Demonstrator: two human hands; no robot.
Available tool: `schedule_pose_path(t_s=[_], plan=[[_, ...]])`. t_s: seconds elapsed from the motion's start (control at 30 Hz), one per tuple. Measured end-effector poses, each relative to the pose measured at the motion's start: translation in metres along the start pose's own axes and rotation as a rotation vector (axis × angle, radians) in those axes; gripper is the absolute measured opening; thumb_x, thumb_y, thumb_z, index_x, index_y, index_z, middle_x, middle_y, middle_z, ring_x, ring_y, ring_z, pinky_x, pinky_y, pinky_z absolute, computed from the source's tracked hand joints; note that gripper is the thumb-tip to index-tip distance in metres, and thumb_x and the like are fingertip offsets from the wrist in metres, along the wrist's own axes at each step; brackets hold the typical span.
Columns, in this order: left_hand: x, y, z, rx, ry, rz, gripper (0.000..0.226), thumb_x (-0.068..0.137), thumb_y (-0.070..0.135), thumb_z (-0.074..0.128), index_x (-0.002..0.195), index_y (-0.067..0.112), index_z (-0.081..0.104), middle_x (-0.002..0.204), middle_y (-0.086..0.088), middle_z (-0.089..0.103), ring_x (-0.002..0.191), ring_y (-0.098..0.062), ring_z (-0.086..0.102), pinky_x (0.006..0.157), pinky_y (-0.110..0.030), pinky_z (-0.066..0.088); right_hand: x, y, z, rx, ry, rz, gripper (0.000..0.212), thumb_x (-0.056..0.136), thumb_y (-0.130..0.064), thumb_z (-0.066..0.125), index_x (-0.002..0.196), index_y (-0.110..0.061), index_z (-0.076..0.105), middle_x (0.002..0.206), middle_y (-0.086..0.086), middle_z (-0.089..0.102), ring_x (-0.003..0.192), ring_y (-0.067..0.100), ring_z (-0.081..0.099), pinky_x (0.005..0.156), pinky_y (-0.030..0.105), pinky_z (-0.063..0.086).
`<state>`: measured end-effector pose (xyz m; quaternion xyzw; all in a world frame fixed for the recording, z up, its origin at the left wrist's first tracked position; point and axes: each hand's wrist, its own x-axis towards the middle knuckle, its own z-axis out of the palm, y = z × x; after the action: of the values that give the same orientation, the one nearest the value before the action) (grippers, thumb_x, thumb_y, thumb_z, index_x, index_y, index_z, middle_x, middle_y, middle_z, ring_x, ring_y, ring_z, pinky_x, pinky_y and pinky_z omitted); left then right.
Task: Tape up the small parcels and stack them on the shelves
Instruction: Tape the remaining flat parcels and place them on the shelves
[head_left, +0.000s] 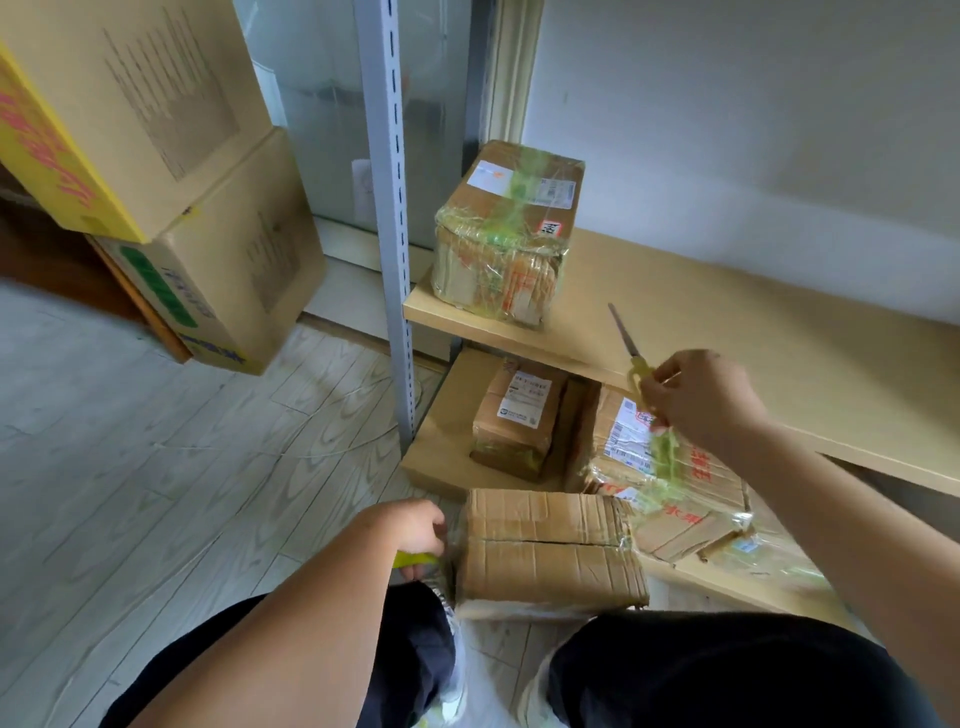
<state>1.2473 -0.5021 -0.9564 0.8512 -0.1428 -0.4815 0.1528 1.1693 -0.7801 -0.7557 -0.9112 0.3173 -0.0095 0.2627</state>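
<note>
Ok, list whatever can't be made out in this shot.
- Tape roll, head view: mostly hidden by the left hand and the parcel.
- Labels on the shelved parcels: print too small.
- Scissors handles: covered by the right hand.
- Lower shelf: right part hidden by arm.

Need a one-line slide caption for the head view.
Right hand lifts yellow-handled scissors while left hand holds the tape roll against a cardboard parcel.

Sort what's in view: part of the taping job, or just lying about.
Job: parcel by the knees; tape roll in left hand; scissors in right hand; taped parcel on upper shelf.
Lying about: big cartons; shelf upright.
</note>
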Motion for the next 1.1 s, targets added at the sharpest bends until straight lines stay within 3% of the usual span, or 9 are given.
schedule_pose_path(t_s=[0.17,0.27,0.37,0.53,0.63,0.77,0.9,1.0,1.1], plan=[[0.013,0.0,-0.031,0.029,-0.228,0.056,0.033,0.098,0.021,0.06,0.125,0.002,0.057,0.077,-0.012,0.069,0.053,-0.014,0.064,0.062,-0.028,0.057,-0.099,-0.03,0.103,0.747,-0.713,0.298,0.022,0.099,-0.017,0.058,0.095,0.002,0.068,0.074,0.009,0.068,0.048,0.009,0.053,0.047,0.018,0.046],[0.03,-0.002,-0.048,0.062,-0.279,0.013,0.043,0.097,0.024,0.062,0.134,0.004,0.053,0.078,-0.014,0.07,0.062,-0.02,0.067,0.08,-0.04,0.058,-0.13,-0.023,0.17,0.854,-0.868,0.461,0.022,0.1,-0.021,0.058,0.09,-0.002,0.063,0.067,0.009,0.061,0.049,0.012,0.054,0.05,0.021,0.05],[0.042,-0.01,-0.054,0.097,-0.271,0.053,0.041,0.097,0.028,0.062,0.132,0.007,0.057,0.082,-0.014,0.07,0.065,-0.021,0.068,0.078,-0.039,0.06,-0.144,-0.003,0.219,0.778,-0.948,0.512,0.029,0.099,-0.029,0.059,0.088,-0.004,0.066,0.068,0.01,0.062,0.053,0.017,0.058,0.055,0.027,0.052],[0.056,-0.03,-0.04,0.025,-0.27,0.114,0.021,0.098,0.023,0.059,0.112,0.008,0.064,0.073,-0.016,0.069,0.051,-0.014,0.065,0.052,-0.025,0.057,-0.139,0.006,0.25,0.574,-0.911,0.447,0.066,0.068,-0.073,0.063,0.073,-0.008,0.071,0.065,0.008,0.068,0.055,0.022,0.065,0.061,0.029,0.053],[0.062,-0.032,-0.036,0.042,-0.247,0.131,0.031,0.096,0.023,0.061,0.121,0.005,0.066,0.081,-0.017,0.071,0.051,-0.014,0.066,0.054,-0.025,0.059,-0.13,0.0,0.252,0.519,-0.899,0.494,0.071,0.08,-0.075,0.053,0.083,-0.006,0.07,0.064,0.003,0.065,0.052,0.016,0.061,0.053,0.022,0.048],[0.061,-0.032,-0.037,0.023,-0.244,0.14,0.032,0.096,0.024,0.062,0.124,0.01,0.067,0.077,-0.014,0.071,0.051,-0.013,0.066,0.051,-0.023,0.057,-0.121,-0.003,0.258,0.459,-0.825,0.435,0.082,0.071,-0.083,0.044,0.09,-0.007,0.071,0.072,0.002,0.065,0.058,0.014,0.06,0.056,0.022,0.047],[0.064,-0.034,-0.038,0.024,-0.236,0.122,0.029,0.093,0.029,0.065,0.116,0.012,0.071,0.091,-0.021,0.075,0.055,-0.016,0.068,0.056,-0.025,0.059,-0.121,-0.003,0.268,0.459,-0.725,0.435,0.066,0.085,-0.075,0.046,0.079,-0.013,0.068,0.071,0.003,0.067,0.056,0.014,0.057,0.059,0.024,0.046],[0.064,-0.035,-0.037,0.004,-0.242,0.101,0.028,0.092,0.029,0.067,0.113,0.013,0.071,0.084,-0.02,0.074,0.056,-0.018,0.069,0.056,-0.026,0.059,-0.125,0.002,0.282,0.534,-0.646,0.479,0.057,0.087,-0.065,0.058,0.074,-0.011,0.071,0.063,0.002,0.068,0.052,0.015,0.056,0.057,0.029,0.045],[0.061,-0.033,-0.04,-0.009,-0.248,0.079,0.029,0.091,0.028,0.069,0.115,0.013,0.071,0.075,-0.015,0.072,0.054,-0.018,0.068,0.057,-0.026,0.06,-0.128,0.011,0.292,0.594,-0.599,0.502,0.037,0.093,-0.04,0.066,0.072,-0.011,0.075,0.062,0.0,0.072,0.052,0.014,0.062,0.055,0.031,0.047]])
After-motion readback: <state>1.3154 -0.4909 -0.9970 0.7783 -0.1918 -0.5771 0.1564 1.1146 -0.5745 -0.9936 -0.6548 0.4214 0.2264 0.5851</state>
